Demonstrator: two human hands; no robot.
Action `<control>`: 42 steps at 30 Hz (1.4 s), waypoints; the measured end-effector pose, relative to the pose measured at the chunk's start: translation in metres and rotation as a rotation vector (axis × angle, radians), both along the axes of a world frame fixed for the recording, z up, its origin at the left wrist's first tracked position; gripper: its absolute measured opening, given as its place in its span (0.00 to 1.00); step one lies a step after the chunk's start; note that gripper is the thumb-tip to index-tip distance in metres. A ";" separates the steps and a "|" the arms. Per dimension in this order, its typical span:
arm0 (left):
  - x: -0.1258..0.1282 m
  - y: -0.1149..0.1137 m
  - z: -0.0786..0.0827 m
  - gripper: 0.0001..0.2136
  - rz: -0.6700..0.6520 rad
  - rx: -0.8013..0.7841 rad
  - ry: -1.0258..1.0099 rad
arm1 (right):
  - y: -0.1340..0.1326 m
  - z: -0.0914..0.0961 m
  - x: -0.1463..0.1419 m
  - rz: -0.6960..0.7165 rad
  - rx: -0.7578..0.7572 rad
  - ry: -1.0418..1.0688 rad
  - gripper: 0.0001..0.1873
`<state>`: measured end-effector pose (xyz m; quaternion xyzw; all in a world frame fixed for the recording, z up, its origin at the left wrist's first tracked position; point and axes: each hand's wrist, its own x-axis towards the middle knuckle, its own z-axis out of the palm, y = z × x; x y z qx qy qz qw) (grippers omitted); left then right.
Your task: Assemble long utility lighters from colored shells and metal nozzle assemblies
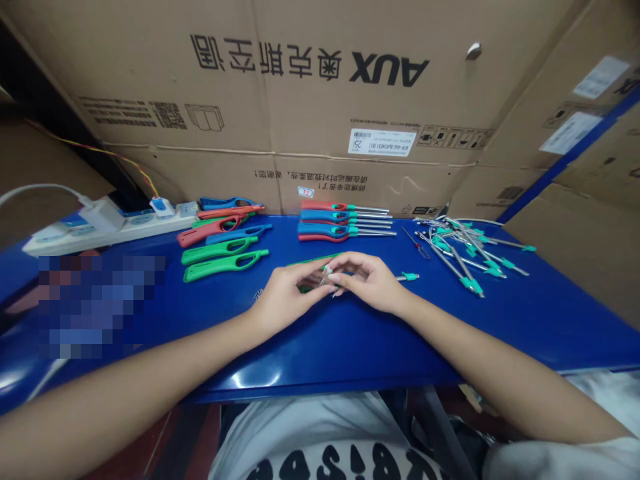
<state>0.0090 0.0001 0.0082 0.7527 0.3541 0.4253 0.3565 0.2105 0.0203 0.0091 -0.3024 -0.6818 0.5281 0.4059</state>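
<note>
My left hand [287,297] and my right hand [367,280] meet at the middle of the blue table [350,347], fingers pinched together around a green lighter shell [315,261] and a metal tube with a teal collar [409,276]. The tube sticks out to the right of my right hand. What lies between the fingertips is mostly hidden. Empty green, blue and red handle shells [225,243] lie to the upper left of my hands. Assembled lighters [340,223] lie stacked straight behind them.
A loose pile of metal tubes with teal collars [465,250] lies at the right. A small red screwdriver [417,245] lies beside it. A white power strip [110,223] runs along the far left. Big cardboard boxes [320,100] wall the back and right.
</note>
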 end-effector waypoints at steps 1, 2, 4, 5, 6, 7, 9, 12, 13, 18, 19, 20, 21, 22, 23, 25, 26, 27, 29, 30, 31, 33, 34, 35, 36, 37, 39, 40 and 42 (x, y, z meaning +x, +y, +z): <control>-0.001 0.000 0.000 0.21 -0.001 -0.012 -0.004 | 0.002 0.000 0.003 -0.030 0.046 -0.030 0.15; -0.001 0.001 -0.001 0.21 0.006 -0.012 0.002 | 0.004 0.001 0.006 -0.056 0.111 -0.076 0.14; -0.002 0.002 -0.002 0.17 0.030 0.020 0.033 | 0.009 0.004 0.015 -0.101 0.287 -0.197 0.10; -0.003 0.003 -0.003 0.16 0.038 0.040 0.052 | 0.010 0.006 0.018 -0.112 0.381 -0.245 0.09; -0.003 0.003 -0.004 0.16 0.039 0.056 0.069 | 0.011 0.007 0.021 -0.116 0.464 -0.279 0.08; -0.003 0.004 -0.004 0.16 0.032 0.065 0.081 | 0.012 0.008 0.024 -0.114 0.533 -0.299 0.07; -0.002 0.004 -0.004 0.17 -0.001 0.059 0.082 | 0.012 0.010 0.026 -0.110 0.626 -0.315 0.06; -0.001 0.004 -0.005 0.19 -0.052 -0.006 0.050 | 0.011 0.009 0.026 -0.107 0.697 -0.338 0.05; -0.001 0.005 -0.005 0.19 -0.068 -0.036 0.037 | 0.011 0.009 0.026 -0.111 0.718 -0.346 0.05; 0.000 0.009 -0.004 0.20 -0.117 -0.159 -0.002 | 0.013 0.010 0.030 -0.109 0.863 -0.412 0.08; 0.000 0.009 -0.003 0.20 -0.118 -0.183 -0.013 | 0.013 0.010 0.031 -0.098 0.880 -0.426 0.08; 0.000 0.010 -0.003 0.21 -0.120 -0.210 -0.027 | 0.014 0.011 0.032 -0.090 0.890 -0.438 0.09; 0.000 0.010 -0.003 0.22 -0.122 -0.238 -0.050 | 0.014 0.011 0.032 -0.085 0.893 -0.449 0.10; 0.000 0.010 -0.003 0.23 -0.124 -0.266 -0.077 | 0.013 0.011 0.032 -0.081 0.892 -0.460 0.11; 0.000 0.010 -0.003 0.25 -0.126 -0.295 -0.105 | 0.013 0.011 0.032 -0.078 0.889 -0.468 0.11; 0.000 0.010 -0.004 0.28 -0.132 -0.348 -0.151 | 0.012 0.010 0.031 -0.074 0.884 -0.475 0.12; -0.001 0.010 -0.004 0.30 -0.134 -0.368 -0.166 | 0.011 0.010 0.031 -0.074 0.879 -0.476 0.13; -0.001 0.010 -0.005 0.30 -0.134 -0.381 -0.174 | 0.011 0.010 0.030 -0.074 0.873 -0.475 0.13; -0.001 0.010 -0.005 0.30 -0.132 -0.386 -0.177 | 0.010 0.010 0.030 -0.077 0.860 -0.476 0.13; -0.001 0.010 -0.006 0.28 -0.132 -0.378 -0.175 | 0.009 0.011 0.029 -0.086 0.850 -0.478 0.12; -0.002 0.010 -0.006 0.27 -0.134 -0.368 -0.170 | 0.009 0.011 0.029 -0.103 0.839 -0.477 0.11; -0.002 0.010 -0.007 0.25 -0.142 -0.348 -0.160 | 0.008 0.012 0.029 -0.142 0.808 -0.458 0.10; -0.002 0.010 -0.007 0.25 -0.148 -0.341 -0.155 | 0.007 0.013 0.029 -0.151 0.791 -0.439 0.10; -0.002 0.010 -0.008 0.24 -0.152 -0.338 -0.149 | 0.007 0.014 0.028 -0.147 0.777 -0.415 0.10; -0.002 0.010 -0.008 0.24 -0.156 -0.338 -0.143 | 0.007 0.014 0.028 -0.129 0.767 -0.390 0.10; -0.002 0.010 -0.009 0.24 -0.157 -0.339 -0.144 | 0.007 0.015 0.028 -0.104 0.760 -0.370 0.11; -0.002 0.009 -0.010 0.24 -0.155 -0.350 -0.155 | 0.007 0.015 0.028 -0.059 0.752 -0.350 0.11; -0.002 0.009 -0.011 0.24 -0.153 -0.358 -0.163 | 0.007 0.015 0.027 -0.046 0.748 -0.347 0.11; -0.002 0.009 -0.011 0.24 -0.144 -0.375 -0.175 | 0.007 0.015 0.027 -0.034 0.740 -0.345 0.10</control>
